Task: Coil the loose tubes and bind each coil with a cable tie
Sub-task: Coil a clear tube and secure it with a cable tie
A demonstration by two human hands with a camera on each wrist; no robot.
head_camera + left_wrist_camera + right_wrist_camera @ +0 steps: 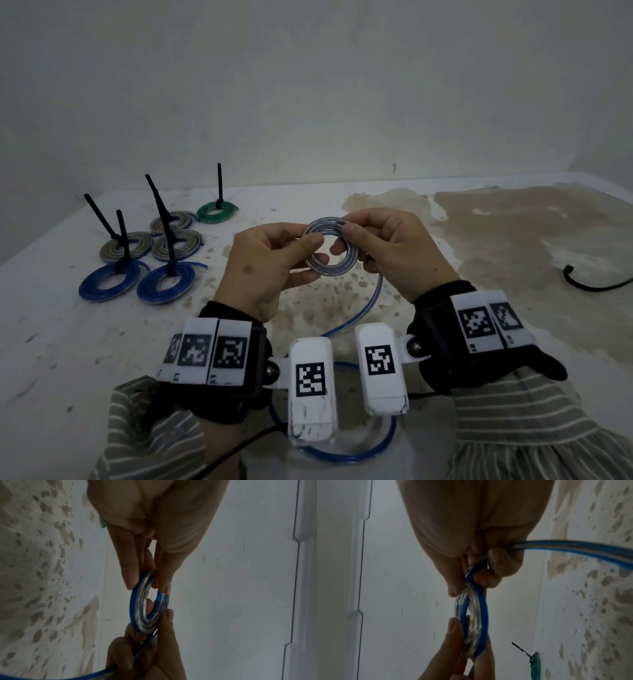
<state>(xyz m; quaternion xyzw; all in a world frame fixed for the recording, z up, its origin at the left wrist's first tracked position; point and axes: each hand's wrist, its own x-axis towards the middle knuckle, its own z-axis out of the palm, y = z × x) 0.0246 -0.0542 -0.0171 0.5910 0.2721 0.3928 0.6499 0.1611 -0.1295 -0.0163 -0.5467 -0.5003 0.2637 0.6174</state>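
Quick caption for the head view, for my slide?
Both hands coil a blue-striped clear tube above the table; six tied coils lie left.

blue-clear tube – partly coiled, held aloft | tail trailing down

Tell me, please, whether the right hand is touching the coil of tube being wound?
Touching. In the head view the right hand pinches the coil at its right rim; the right wrist view shows its fingers curled on the tube.
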